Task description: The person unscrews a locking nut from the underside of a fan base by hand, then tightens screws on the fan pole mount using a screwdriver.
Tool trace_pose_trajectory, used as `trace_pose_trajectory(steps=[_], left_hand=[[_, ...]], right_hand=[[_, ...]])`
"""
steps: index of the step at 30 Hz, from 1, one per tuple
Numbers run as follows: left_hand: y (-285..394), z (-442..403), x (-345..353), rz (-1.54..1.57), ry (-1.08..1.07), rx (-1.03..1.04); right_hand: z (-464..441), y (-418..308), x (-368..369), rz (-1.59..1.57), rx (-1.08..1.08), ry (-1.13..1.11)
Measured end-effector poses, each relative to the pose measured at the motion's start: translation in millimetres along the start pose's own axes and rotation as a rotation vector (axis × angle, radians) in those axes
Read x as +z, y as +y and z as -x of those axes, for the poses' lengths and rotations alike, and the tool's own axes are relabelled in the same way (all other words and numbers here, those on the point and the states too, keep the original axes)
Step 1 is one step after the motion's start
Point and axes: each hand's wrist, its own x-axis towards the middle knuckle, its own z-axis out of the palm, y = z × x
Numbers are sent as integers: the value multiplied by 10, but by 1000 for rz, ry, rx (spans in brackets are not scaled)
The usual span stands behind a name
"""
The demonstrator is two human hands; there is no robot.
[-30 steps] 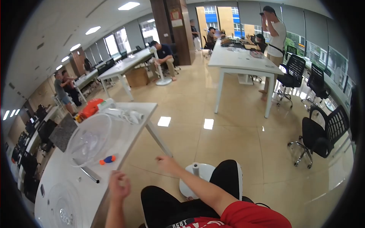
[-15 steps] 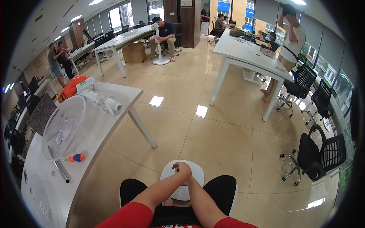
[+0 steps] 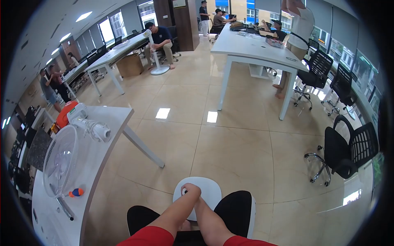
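A white rounded-square fan base (image 3: 211, 187) rests on the floor between my knees. Over it, my left hand (image 3: 191, 189) is bent at the wrist with its fingers curled, closed round a small round thing with a dark centre that I cannot make out. My right forearm reaches in from the right and passes behind my left wrist. My right hand (image 3: 198, 201) is mostly covered there, low over the base, and its fingers are hidden.
On the table (image 3: 107, 143) at left lie a fan guard (image 3: 61, 160), a white fan motor part with coiled cord (image 3: 92, 128), an orange-and-blue screwdriver (image 3: 76, 192) and a metal tube (image 3: 65, 208). An office chair (image 3: 349, 147) stands right. A seated person (image 3: 161, 39) holds a fan stand.
My view has tilted and turned a little to the right, so the left table sits lower and further left. My hands stay together over the fan base with a slight shift of the wrist.
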Motion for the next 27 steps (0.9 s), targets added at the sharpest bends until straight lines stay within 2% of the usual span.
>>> trace_pose_trajectory(steps=[3,5,9,10,11,12,13,14,15,17,18,20,22,24,25,27], left_hand=[[-40,285,-241,-11,130,-7],[-97,609,-460,-7,250,-11],[-291,1588,-884,68,530,-21],[-344,1976,-956,95,624,-22],[-475,2432,-958,103,642,-28],[-613,2946,-914,61,755,-1],[-717,3335,-809,18,868,23],[-837,3552,-667,31,892,13],[-1004,3701,-490,148,1122,35],[-1288,4001,-51,423,1487,105],[-1361,4142,184,583,1618,159],[-1266,4307,601,664,1636,194],[-1061,4269,889,753,1668,225],[-747,4087,1181,953,1699,346],[-656,3993,1326,957,1707,348],[-559,3788,1580,1145,1650,512]], right_hand=[[198,-201,-17,-142,39,75],[150,-439,-223,805,-707,-77],[473,-620,24,795,-709,-120],[461,-1028,142,782,-701,-132],[528,-1498,-145,770,-698,-143],[590,-1823,-225,760,-697,-155],[659,-2101,-289,751,-697,-168],[723,-2192,-207,747,-700,-182],[887,-2346,-68,767,-721,-187],[1399,-2574,253,-594,-498,-74],[1526,-2717,321,-592,-507,-79],[1746,-3032,349,-563,-735,-76],[1921,-3456,159,-396,-753,57],[2387,-3883,116,-370,-818,50],[2620,-3989,143,-340,-875,39],[2923,-3984,230,-255,-898,-18]])
